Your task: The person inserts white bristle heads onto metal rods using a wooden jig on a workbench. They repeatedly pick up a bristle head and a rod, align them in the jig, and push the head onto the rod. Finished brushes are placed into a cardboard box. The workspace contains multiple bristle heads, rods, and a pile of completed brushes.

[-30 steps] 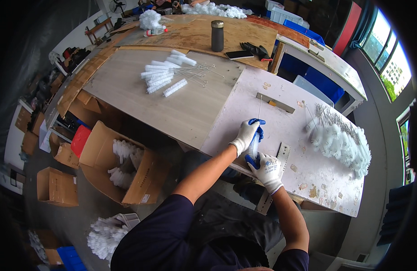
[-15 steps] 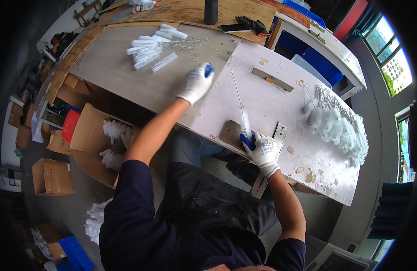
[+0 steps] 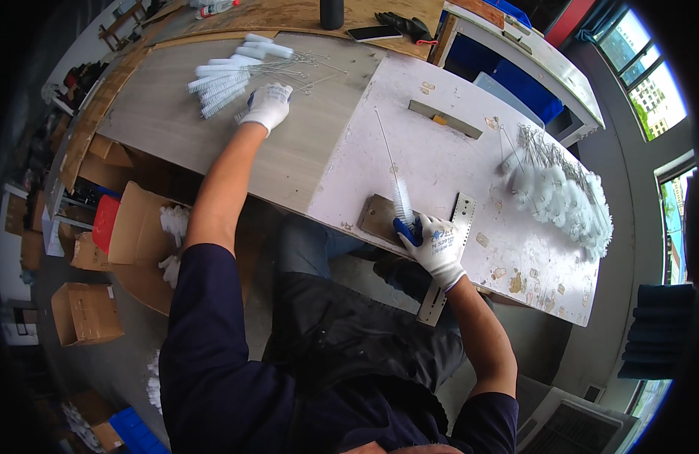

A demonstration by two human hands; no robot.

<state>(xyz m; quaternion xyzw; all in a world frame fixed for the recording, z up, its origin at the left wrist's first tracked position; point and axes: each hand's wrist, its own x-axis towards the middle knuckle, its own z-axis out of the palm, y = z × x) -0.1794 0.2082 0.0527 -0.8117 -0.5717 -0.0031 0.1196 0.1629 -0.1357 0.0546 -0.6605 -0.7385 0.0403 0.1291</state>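
Note:
My right hand (image 3: 438, 246), in a white glove with blue fingertips, is closed on the bristle end of a bottle brush (image 3: 401, 198). The brush's thin wire stem points away from me over the pale board. Close beside that hand are a metal plate (image 3: 379, 216) and a perforated metal bar (image 3: 462, 216) at the table edge. My left hand (image 3: 267, 104), gloved alike, is reached out over a single white brush beside a pile of bottle brushes (image 3: 222, 78) with looped wire ends. It covers most of that single brush, and its fingertips are hidden.
A larger heap of white brushes (image 3: 561, 200) lies on the right. Beyond the plate is a flat metal bar (image 3: 445, 119) with a yellow piece. A phone (image 3: 374, 33), dark gloves (image 3: 404, 26) and a dark cylinder (image 3: 332, 13) stand far back. A cardboard box (image 3: 141, 246) sits lower left.
My left hand has moved left to the single brush by the pile. My right hand keeps its brush in nearly the same place. The whole view has shifted slightly.

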